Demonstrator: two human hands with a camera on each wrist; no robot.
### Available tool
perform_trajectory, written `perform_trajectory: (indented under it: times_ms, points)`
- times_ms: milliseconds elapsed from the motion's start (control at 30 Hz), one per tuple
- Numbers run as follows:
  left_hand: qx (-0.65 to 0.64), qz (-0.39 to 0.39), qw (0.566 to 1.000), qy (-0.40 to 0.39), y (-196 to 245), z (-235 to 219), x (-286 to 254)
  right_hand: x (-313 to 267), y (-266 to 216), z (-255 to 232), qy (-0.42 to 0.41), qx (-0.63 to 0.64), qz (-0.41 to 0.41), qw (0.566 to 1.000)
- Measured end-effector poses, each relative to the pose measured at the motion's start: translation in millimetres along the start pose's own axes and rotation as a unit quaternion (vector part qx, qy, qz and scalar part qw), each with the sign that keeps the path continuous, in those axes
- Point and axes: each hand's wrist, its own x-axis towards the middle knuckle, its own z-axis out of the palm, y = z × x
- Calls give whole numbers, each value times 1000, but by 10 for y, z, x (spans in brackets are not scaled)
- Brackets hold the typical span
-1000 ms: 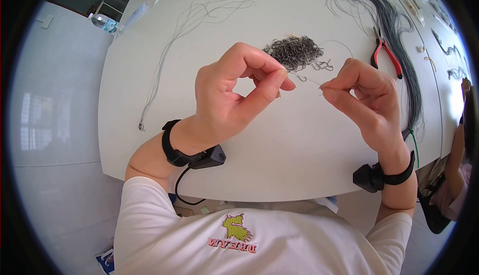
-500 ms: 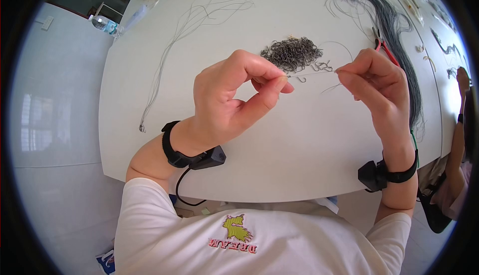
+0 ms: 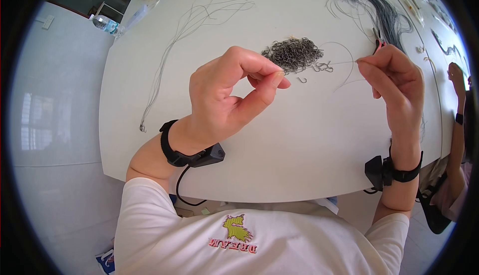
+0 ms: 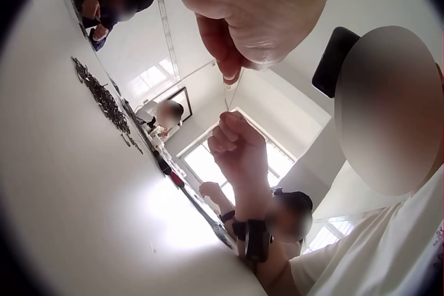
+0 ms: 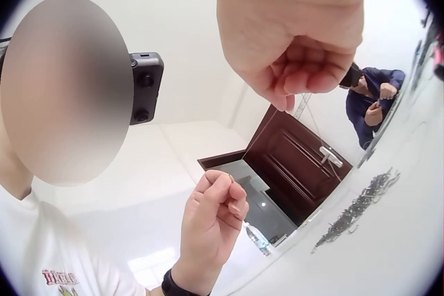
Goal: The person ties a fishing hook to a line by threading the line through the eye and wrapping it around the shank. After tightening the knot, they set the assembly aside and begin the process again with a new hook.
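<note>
My left hand (image 3: 234,93) is raised over the white table (image 3: 279,145), thumb and forefinger pinching a tiny fish hook that the fingertips almost wholly hide. Off to the right, my right hand (image 3: 396,83) pinches a thin fishing line (image 3: 344,63) between thumb and forefinger. That line stretches between the two hands, and a thin curved loop shows left of the right fingertips. Beyond the left fingertips lies a pile of dark fish hooks (image 3: 294,53), with several loose hooks (image 3: 323,67) at its right edge and a single hook (image 3: 302,80) in front.
A thick bundle of dark line (image 3: 391,20) lies at the right, with red-handled pliers (image 3: 378,44) partly behind my right hand. Long thin strands (image 3: 162,60) ending in a hook cluster (image 3: 142,128) lie left. A bottle (image 3: 105,23) stands far left. Another person's arm (image 3: 458,85) is at right.
My right hand has moved right and slightly up with the line, widening the gap between the hands. The left hand has shifted only slightly left. The pile of hooks has stayed put.
</note>
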Motion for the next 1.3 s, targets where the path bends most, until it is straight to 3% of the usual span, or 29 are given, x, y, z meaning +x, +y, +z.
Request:
perform_trajectory:
  times_ms: [33, 100, 200, 267, 333, 367, 433, 467, 533, 667, 733, 1000, 1300]
  points:
    - [0, 0, 1000, 0, 0, -15, 5, 14, 12, -26, 0, 0, 0, 1000]
    - [38, 27, 998, -43, 6, -52, 29, 52, 47, -98, -131, -90, 72, 985]
    - [133, 95, 981, -102, -17, -94, 102, 21, 72, -23, -116, -194, 28, 974]
    - [128, 112, 981, -92, -52, -59, 115, 5, -3, -13, -106, -240, 18, 965]
    - [122, 130, 981, -82, -59, -36, 101, -11, -110, 49, -103, -90, 26, 990]
    - [135, 123, 979, -88, -41, -32, 89, -51, -134, 96, -101, -89, 29, 990]
    - [144, 115, 978, -99, -15, -19, 80, -131, -184, 202, -186, 70, 112, 974]
    - [141, 111, 979, -99, -8, -10, 70, -154, -165, 276, -200, 87, 126, 968]
    - [137, 105, 980, -100, -1, 1, 56, -175, -41, 364, -219, 91, 71, 969]
    - [135, 103, 979, -112, 14, -3, 56, -182, 50, 419, -197, 134, 62, 969]
    - [137, 108, 978, -117, 12, -5, 51, -174, 55, 410, -212, 142, 104, 961]
    - [119, 58, 984, -116, 5, 15, 32, -158, 106, 418, -192, 162, 125, 960]
    - [120, 55, 984, -120, -17, 13, 24, -157, 106, 434, -205, 209, 165, 942]
